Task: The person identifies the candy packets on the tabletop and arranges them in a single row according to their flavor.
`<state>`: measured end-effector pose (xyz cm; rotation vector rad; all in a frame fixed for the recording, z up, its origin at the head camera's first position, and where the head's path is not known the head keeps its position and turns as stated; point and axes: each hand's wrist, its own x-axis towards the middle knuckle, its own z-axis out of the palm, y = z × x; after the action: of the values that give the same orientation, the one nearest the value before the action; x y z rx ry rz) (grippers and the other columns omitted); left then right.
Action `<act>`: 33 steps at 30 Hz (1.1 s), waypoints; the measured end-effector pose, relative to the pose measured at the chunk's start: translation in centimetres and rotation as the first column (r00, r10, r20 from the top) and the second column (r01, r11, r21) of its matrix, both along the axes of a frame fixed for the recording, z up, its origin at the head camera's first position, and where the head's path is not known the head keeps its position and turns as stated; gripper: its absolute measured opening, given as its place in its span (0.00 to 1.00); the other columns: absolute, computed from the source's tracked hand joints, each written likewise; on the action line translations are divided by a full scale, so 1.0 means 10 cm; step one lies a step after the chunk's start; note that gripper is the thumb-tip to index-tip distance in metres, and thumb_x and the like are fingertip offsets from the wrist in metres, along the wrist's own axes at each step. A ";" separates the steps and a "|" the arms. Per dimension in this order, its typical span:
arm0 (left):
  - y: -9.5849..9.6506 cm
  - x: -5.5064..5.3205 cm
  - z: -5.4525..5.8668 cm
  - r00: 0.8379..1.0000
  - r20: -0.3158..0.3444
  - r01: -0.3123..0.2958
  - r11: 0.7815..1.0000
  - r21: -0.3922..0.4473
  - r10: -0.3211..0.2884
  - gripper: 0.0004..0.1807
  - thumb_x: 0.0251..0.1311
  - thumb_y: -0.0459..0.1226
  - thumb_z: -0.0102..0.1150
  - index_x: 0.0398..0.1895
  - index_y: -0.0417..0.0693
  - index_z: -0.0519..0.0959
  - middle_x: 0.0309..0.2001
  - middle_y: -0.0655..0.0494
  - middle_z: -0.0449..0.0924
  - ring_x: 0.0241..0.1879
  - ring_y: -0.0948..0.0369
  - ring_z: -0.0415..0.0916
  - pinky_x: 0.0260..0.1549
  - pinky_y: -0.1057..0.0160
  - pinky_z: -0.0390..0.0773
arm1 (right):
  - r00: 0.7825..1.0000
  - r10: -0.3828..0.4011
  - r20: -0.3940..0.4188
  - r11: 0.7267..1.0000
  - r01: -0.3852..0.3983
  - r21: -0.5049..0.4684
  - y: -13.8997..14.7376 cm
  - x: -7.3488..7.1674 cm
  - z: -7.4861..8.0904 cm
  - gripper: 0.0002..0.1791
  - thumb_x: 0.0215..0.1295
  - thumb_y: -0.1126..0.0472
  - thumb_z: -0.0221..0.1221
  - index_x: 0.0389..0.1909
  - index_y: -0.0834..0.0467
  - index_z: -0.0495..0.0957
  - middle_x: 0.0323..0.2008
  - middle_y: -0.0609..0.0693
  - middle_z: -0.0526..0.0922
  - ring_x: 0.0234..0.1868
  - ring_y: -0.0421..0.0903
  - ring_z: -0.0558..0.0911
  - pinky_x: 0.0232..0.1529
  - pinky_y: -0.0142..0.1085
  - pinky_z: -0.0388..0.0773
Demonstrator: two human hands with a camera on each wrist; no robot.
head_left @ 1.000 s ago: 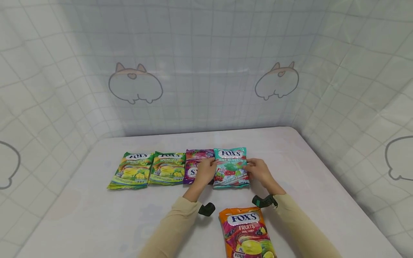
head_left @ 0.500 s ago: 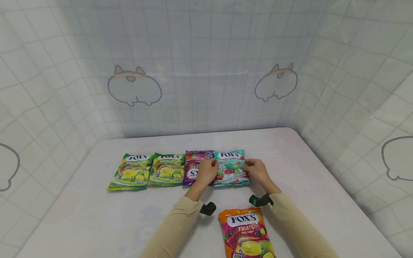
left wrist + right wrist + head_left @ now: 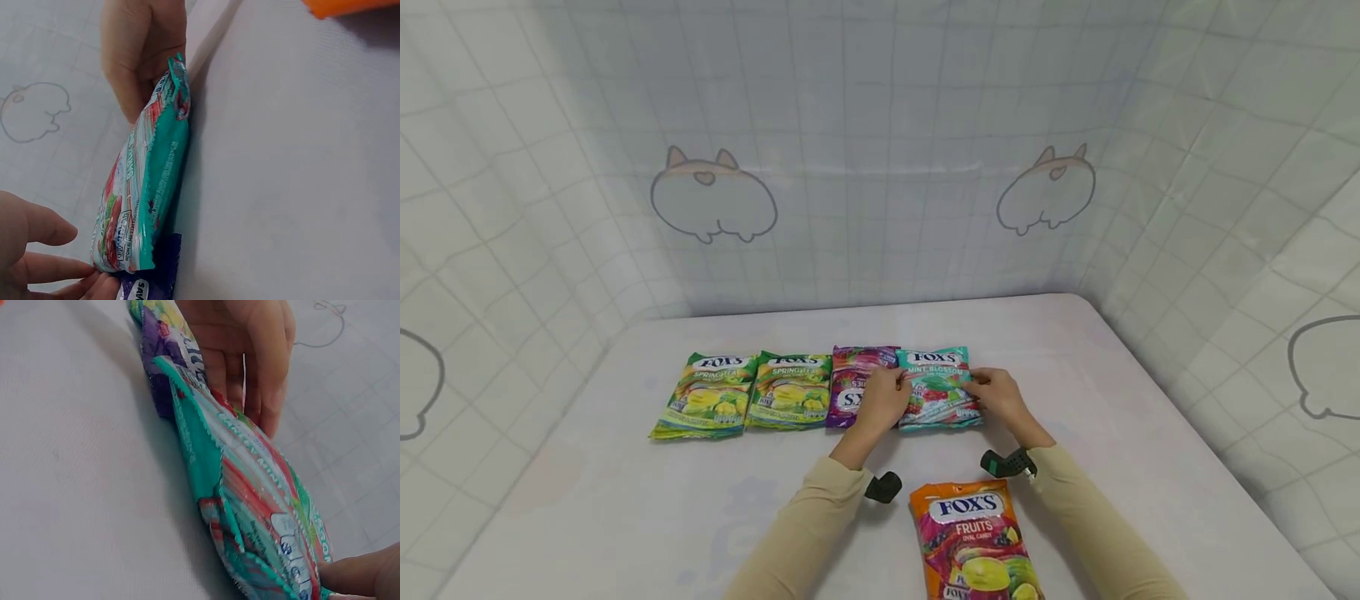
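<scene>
A teal bag of mint candy [image 3: 936, 392] lies at the right end of a row of candy bags, its left edge against a purple candy bag [image 3: 850, 387]. My left hand [image 3: 883, 400] is at the seam between these two, its fingertips touching the teal bag's left edge; in the left wrist view the thumb [image 3: 53, 225] stands apart from the bag. The right hand [image 3: 1002, 398] pinches the teal bag's right edge, the thumb [image 3: 356, 575] lying on it in the right wrist view. Its other fingers are partly hidden.
Two green-yellow candy bags [image 3: 707, 396] lie to the left in the same row. An orange bag of fruit candy [image 3: 973, 542] lies nearer, between the forearms. White grid-patterned sheeting [image 3: 880, 233] rises behind the table [image 3: 625, 500] and at both sides.
The teal bag has settled lower and flatter beside the purple one. My left hand has shifted slightly right; the right hand has stayed at its edge. The other bags keep their places.
</scene>
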<state>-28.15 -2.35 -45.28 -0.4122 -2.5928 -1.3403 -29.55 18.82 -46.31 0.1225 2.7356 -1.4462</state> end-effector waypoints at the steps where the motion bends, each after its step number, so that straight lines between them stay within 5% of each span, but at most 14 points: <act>1: 0.00 0.00 -0.01 1.000 -0.002 -0.003 1.000 -0.012 0.003 0.11 0.64 0.27 0.52 0.41 0.26 0.80 0.16 0.56 0.63 0.14 0.65 0.55 0.15 0.69 0.56 | 1.000 0.001 0.000 1.000 -0.001 0.003 0.00 0.00 0.00 0.24 0.67 0.61 0.58 0.59 0.71 0.72 0.46 0.62 0.79 0.36 0.48 0.78 0.34 0.34 0.79; 5: -0.01 0.04 -0.02 0.999 0.035 -0.016 1.000 -0.027 0.017 0.17 0.65 0.29 0.53 0.53 0.25 0.76 0.16 0.55 0.62 0.15 0.65 0.54 0.14 0.69 0.55 | 1.000 0.004 0.014 1.000 -0.004 0.007 -0.02 0.03 0.04 0.25 0.67 0.61 0.58 0.61 0.71 0.70 0.46 0.61 0.78 0.36 0.48 0.76 0.32 0.33 0.75; 12: -0.05 0.14 0.01 0.995 0.103 -0.023 0.999 0.028 0.020 0.17 0.65 0.31 0.55 0.55 0.29 0.77 0.28 0.44 0.75 0.20 0.62 0.63 0.17 0.69 0.63 | 0.999 0.042 0.020 0.998 -0.042 0.039 -0.02 0.15 0.10 0.28 0.66 0.60 0.59 0.62 0.71 0.68 0.49 0.63 0.76 0.44 0.53 0.75 0.37 0.36 0.76; 19: -0.15 0.27 0.04 0.994 0.111 -0.017 1.000 0.000 0.016 0.17 0.66 0.33 0.55 0.54 0.32 0.78 0.46 0.42 0.81 0.39 0.54 0.78 0.39 0.57 0.80 | 0.995 0.096 0.020 0.995 -0.097 0.033 0.03 0.34 0.14 0.28 0.66 0.59 0.60 0.61 0.72 0.68 0.50 0.64 0.76 0.48 0.56 0.77 0.40 0.40 0.79; 33: -0.37 0.74 0.04 0.984 0.175 0.029 0.997 -0.075 -0.016 0.12 0.67 0.34 0.56 0.49 0.37 0.81 0.39 0.52 0.82 0.38 0.58 0.77 0.39 0.62 0.80 | 0.989 0.138 0.050 0.990 -0.138 0.004 0.15 0.77 0.24 0.24 0.66 0.59 0.61 0.59 0.68 0.72 0.46 0.59 0.80 0.35 0.49 0.81 0.37 0.41 0.81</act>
<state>-20.76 -6.01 -44.87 -0.3514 -2.7984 -1.3422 -21.90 20.36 -43.91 -0.0303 2.6518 -1.3778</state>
